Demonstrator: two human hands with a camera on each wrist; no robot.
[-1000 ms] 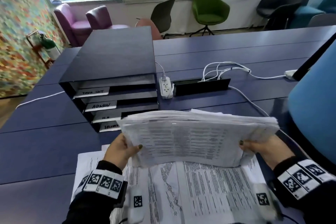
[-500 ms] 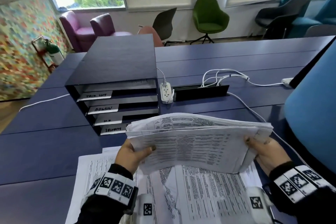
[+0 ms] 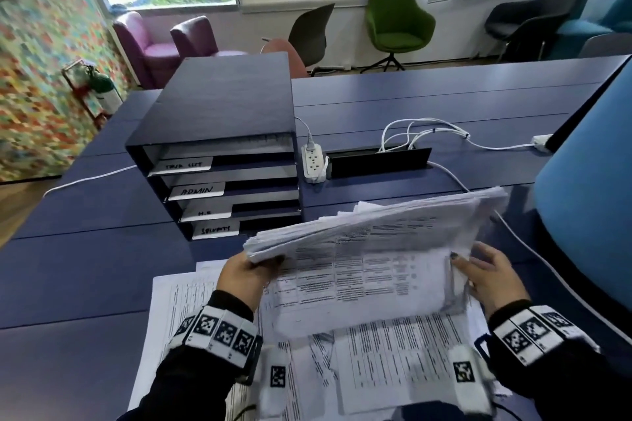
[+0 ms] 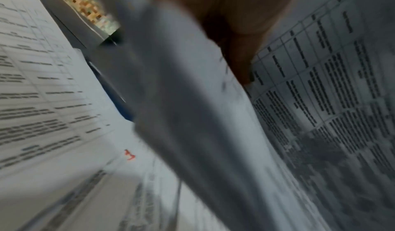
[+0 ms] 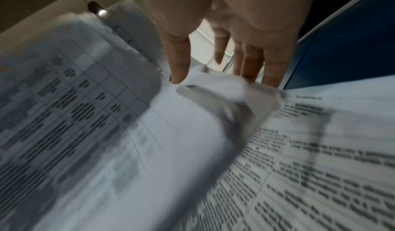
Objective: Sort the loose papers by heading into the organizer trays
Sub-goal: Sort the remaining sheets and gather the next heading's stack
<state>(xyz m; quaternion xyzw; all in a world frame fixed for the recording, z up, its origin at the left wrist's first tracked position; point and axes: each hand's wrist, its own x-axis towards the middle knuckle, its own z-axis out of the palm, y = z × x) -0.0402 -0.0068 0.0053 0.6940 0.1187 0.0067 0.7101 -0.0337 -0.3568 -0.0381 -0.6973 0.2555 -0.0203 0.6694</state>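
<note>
A thick stack of printed papers point(image 3: 369, 249) hangs above the desk, its right end tilted up and fanned. My left hand point(image 3: 260, 267) grips its near left corner, thumb on top. My right hand point(image 3: 468, 260) pinches the right edge of the front sheets between thumb and nearly straight fingers point(image 5: 252, 65). More loose papers point(image 3: 393, 362) lie spread on the desk under my wrists. The dark organizer point(image 3: 222, 102) stands behind and to the left, with four trays labelled TASK LIST point(image 3: 184, 166), ADMIN point(image 3: 196, 190), H.R point(image 3: 205, 213) and SECURITY point(image 3: 215, 230). The left wrist view is blurred, showing the stack point(image 4: 192, 116).
A white power strip point(image 3: 314, 162) and a black cable box point(image 3: 376, 162) with white cables point(image 3: 420, 131) sit right of the organizer. A blue chair back point(image 3: 588, 215) crowds the right side. The navy desk point(image 3: 85, 267) stretches left; more chairs stand beyond it.
The stack has tilted: its right end rose and fanned out while the left corner dropped. My right hand now holds lower on the right edge, at the front sheets.
</note>
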